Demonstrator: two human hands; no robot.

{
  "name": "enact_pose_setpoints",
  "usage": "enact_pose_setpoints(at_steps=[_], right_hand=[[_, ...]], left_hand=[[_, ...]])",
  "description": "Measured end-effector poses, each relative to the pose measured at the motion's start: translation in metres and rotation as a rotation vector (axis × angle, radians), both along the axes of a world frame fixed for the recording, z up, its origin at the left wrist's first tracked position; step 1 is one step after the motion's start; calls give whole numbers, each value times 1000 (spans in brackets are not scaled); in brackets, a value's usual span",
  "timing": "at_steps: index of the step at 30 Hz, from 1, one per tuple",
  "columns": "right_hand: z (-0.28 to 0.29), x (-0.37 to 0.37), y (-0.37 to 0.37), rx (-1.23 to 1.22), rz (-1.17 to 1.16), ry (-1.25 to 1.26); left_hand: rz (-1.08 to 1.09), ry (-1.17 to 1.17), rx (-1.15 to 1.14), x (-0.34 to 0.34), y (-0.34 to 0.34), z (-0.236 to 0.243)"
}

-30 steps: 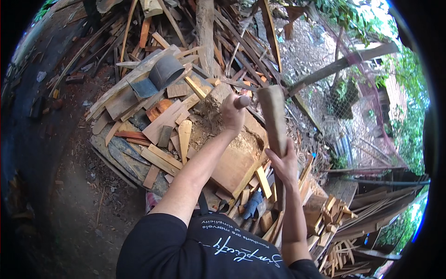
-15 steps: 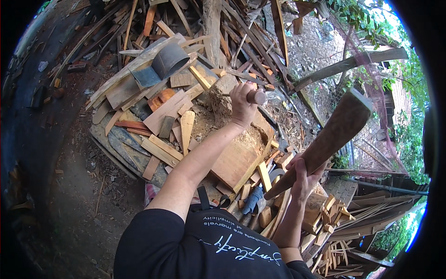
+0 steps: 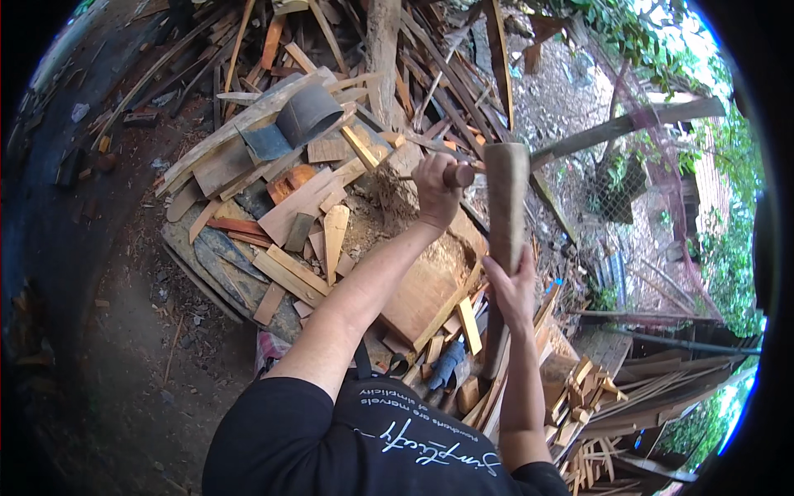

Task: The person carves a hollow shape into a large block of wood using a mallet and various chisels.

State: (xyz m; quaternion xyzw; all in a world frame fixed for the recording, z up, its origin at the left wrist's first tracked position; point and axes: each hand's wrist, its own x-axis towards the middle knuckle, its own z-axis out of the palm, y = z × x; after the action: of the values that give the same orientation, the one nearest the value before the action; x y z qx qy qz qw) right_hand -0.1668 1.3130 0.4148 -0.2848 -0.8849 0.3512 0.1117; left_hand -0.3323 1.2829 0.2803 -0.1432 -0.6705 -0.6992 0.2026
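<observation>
My left hand (image 3: 433, 192) is closed round a chisel (image 3: 460, 174), its round wooden handle end poking out to the right. The thin blade points left, toward a rough chipped lump of wood (image 3: 395, 198); whether its tip touches is hard to make out. In my right hand (image 3: 514, 291) is a long wooden mallet (image 3: 506, 194), gripped near its middle. Its thick end stands close beside the chisel handle, with a small gap between them. Below my left hand lies a big wooden block (image 3: 422, 299), its upper part strewn with pale chips.
Offcuts (image 3: 291, 273) and a dark cylinder (image 3: 308, 116) crowd the bench's left side. A blue cloth-wrapped item (image 3: 447, 364) lies near my body. Scrap timber (image 3: 447, 74) is heaped behind, and more wood pieces (image 3: 583, 393) are stacked at the right.
My right hand has swung the mallet leftward, from tilted out to the right to nearly upright beside the chisel. The left hand stays at about the same place on the chisel.
</observation>
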Motion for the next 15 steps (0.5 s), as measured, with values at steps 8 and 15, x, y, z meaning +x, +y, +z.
enact_pose_setpoints(at_steps=[8, 15], right_hand=[[23, 4, 1, -139, -152, 273], [45, -5, 31, -145, -46, 137]], left_hand=[[-15, -128, -14, -7, 7, -1], [-8, -75, -111, -15, 6, -10]])
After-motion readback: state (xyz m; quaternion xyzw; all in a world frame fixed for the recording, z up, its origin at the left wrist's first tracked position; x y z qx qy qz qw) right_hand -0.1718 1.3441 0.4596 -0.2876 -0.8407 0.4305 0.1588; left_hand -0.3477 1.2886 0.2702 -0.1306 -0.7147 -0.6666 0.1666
